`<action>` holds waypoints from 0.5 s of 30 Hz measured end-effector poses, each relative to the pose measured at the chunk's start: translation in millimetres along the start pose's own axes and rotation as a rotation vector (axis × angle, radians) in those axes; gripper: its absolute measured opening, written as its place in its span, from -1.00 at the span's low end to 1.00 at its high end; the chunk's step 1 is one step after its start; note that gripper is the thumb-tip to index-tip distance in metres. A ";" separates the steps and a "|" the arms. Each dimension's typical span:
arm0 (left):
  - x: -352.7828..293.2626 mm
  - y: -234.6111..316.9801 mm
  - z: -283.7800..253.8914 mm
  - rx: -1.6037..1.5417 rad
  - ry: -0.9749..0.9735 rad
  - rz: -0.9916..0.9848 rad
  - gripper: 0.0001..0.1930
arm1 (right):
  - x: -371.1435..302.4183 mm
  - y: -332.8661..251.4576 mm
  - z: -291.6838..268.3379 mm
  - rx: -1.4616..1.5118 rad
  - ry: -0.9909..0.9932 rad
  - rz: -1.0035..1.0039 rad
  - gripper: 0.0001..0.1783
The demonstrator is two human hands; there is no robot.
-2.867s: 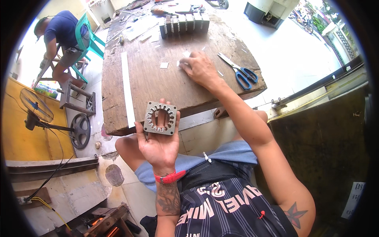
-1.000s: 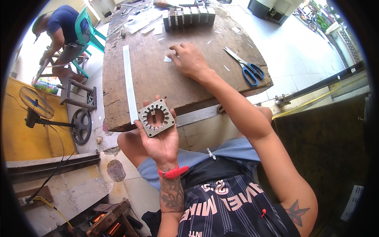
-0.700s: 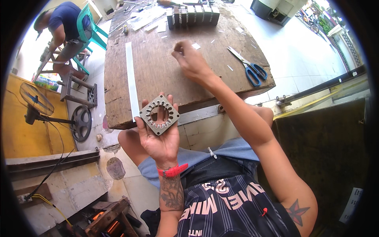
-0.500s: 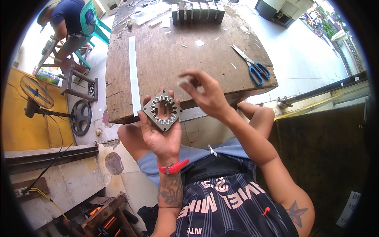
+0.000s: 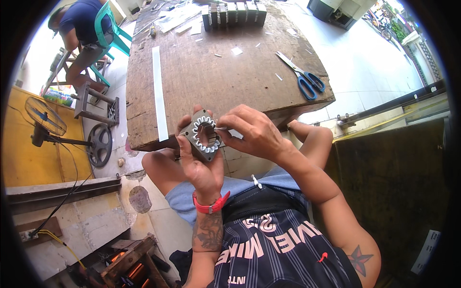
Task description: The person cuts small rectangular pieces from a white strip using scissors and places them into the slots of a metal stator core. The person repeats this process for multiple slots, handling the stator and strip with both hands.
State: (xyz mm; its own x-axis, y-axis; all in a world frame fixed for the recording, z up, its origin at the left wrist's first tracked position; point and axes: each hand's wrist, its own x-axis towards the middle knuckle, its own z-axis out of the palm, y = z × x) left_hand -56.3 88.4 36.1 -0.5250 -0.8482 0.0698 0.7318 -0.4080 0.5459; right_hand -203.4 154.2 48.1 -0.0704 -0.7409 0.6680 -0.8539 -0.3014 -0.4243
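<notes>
My left hand point(image 5: 203, 174) grips a square, dark grey motor stator core point(image 5: 189, 137), tilted to face right, its thumb and fingers around the edges. White slot liners point(image 5: 212, 149) ring its round opening. At the core's right side my right hand point(image 5: 257, 132) is closed in a pinch on a small white paper liner point(image 5: 220, 128), held against the rim of the opening. The fingertips hide part of that liner. A long white paper strip point(image 5: 160, 96) lies on the wooden table point(image 5: 192, 86) beyond the core.
Blue-handled scissors point(image 5: 307, 82) lie at the table's right side. Several stator cores point(image 5: 234, 17) stand in a row at the far edge, near loose paper pieces point(image 5: 196, 29). A co-worker point(image 5: 81, 26) sits at far left. A fan point(image 5: 45, 115) stands left.
My right hand has come down and in to the core, bringing the small white liner to its opening. My left hand has tilted the core toward the right.
</notes>
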 end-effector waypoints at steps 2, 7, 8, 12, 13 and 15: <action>0.2 -0.8 0.4 0.052 -0.005 0.020 -0.47 | -0.7 1.0 -4.9 -0.051 -0.070 -0.040 -0.65; 1.3 -1.3 1.1 0.085 0.000 0.014 -0.47 | -2.6 1.3 -15.6 -0.133 -0.176 -0.097 -0.62; 1.4 -1.1 1.4 0.080 -0.004 0.013 -0.47 | -2.6 1.4 -14.7 -0.112 -0.164 -0.065 -0.61; 1.4 -0.1 3.2 0.001 0.009 -0.019 -0.47 | -5.8 0.3 0.4 0.062 -0.051 0.106 -0.57; 1.2 0.5 3.7 -0.025 0.021 -0.021 -0.48 | -8.3 -0.9 5.1 0.130 -0.004 0.137 -0.56; 0.9 1.8 4.1 -0.079 0.042 -0.025 -0.49 | -16.1 -4.3 11.8 0.126 0.065 0.162 -0.52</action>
State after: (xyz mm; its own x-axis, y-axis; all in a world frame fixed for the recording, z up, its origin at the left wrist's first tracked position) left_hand -57.3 88.3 40.5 -0.5265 -0.8499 0.0212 0.7515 -0.4536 0.4791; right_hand -192.6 160.4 32.0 -0.2382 -0.7464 0.6214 -0.7578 -0.2574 -0.5996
